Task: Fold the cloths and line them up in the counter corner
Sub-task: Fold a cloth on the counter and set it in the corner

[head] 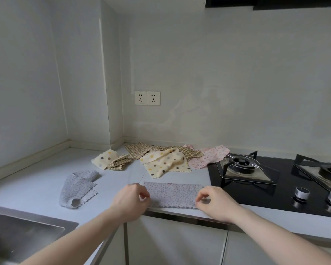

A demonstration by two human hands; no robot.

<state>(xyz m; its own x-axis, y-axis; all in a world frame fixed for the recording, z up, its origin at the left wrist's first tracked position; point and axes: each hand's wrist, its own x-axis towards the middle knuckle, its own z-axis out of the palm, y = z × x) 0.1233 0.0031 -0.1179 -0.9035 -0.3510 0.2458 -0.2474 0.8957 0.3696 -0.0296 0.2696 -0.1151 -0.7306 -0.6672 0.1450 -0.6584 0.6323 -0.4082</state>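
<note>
A grey flowered cloth (173,194) lies folded into a long strip at the counter's front edge. My left hand (131,199) pinches its left end and my right hand (216,202) pinches its right end. A second grey cloth (77,186) lies crumpled to the left. Further back sit a small cream dotted cloth (104,157), a checked cloth (139,151), a larger cream dotted cloth (164,162) and a pink flowered cloth (210,155), all unfolded in a loose heap near the wall.
A black gas hob (275,190) with two burners and knobs fills the counter's right side. A steel sink (23,232) is at the lower left. The counter corner (73,148) is at the back left; two wall sockets (147,98) sit above the heap.
</note>
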